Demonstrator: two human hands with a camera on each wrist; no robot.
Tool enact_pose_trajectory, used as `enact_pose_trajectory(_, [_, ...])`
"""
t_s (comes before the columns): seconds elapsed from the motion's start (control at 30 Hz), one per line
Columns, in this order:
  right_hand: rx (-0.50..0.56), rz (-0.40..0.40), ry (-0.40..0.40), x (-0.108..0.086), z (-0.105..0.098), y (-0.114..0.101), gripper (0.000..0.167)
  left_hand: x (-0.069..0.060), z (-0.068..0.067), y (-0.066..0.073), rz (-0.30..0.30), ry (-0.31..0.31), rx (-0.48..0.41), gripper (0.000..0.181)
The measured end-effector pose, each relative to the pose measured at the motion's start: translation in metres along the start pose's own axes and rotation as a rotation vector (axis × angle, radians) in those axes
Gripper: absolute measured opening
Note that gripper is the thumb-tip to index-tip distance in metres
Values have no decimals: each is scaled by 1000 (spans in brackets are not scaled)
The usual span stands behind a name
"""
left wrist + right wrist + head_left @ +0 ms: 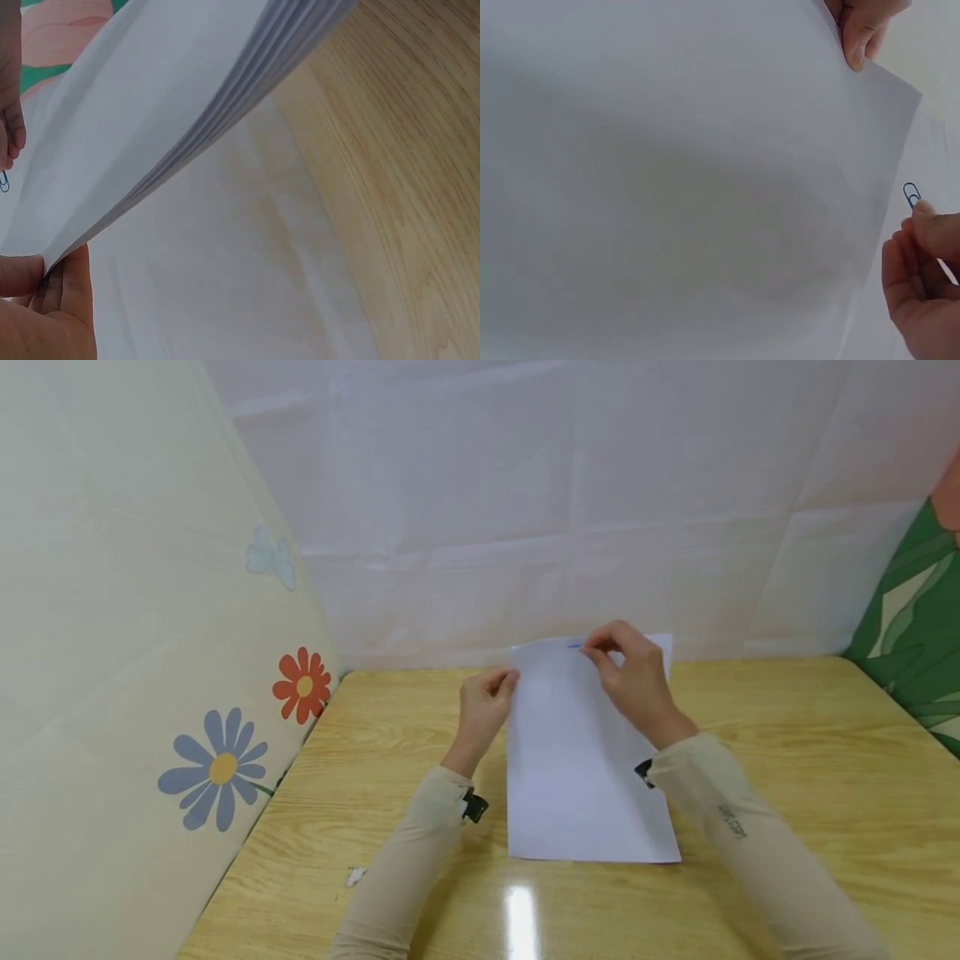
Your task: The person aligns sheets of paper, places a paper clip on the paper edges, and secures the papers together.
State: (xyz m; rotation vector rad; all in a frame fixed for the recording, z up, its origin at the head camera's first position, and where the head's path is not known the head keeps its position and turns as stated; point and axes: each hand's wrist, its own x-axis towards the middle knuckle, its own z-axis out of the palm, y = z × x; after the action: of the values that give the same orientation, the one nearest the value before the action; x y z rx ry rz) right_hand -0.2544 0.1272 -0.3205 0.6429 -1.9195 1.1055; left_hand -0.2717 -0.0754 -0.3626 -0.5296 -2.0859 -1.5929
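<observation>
Several sheets of white paper point(577, 760) stand tilted up over the table, their layered edges showing in the left wrist view point(247, 75). My left hand point(482, 710) pinches the stack's left edge near its upper corner, thumb on the front face. My right hand point(633, 681) pinches a blue paper clip point(911, 193) between thumb and fingertips, close to the top edge of the paper. The clip's looped end points away from the fingers, and its other end is hidden by them. Whether the clip touches the paper I cannot tell.
The wood-grain table point(810, 760) reaches back to a pale hanging cloth point(562, 527). A small white scrap point(356, 876) lies at the table's front left. Cloth printed with flowers point(222, 768) hangs at the left, and cloth with green leaves point(926, 618) at the right.
</observation>
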Motion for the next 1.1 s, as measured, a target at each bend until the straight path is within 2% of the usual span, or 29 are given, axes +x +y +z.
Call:
enact_pose_trajectory(0.63, [-9, -173, -67, 11, 17, -10, 14, -2, 5, 1, 56, 36, -21, 9])
enact_pose_trajectory(0.77, [-6, -199, -81, 11, 19, -11, 13, -2, 6, 1, 62, 41, 2, 9])
enact_pose_trajectory(1.1, [-13, -253, -105, 17, 21, -16, 13, -4, 7, 2, 90, 22, 2, 8])
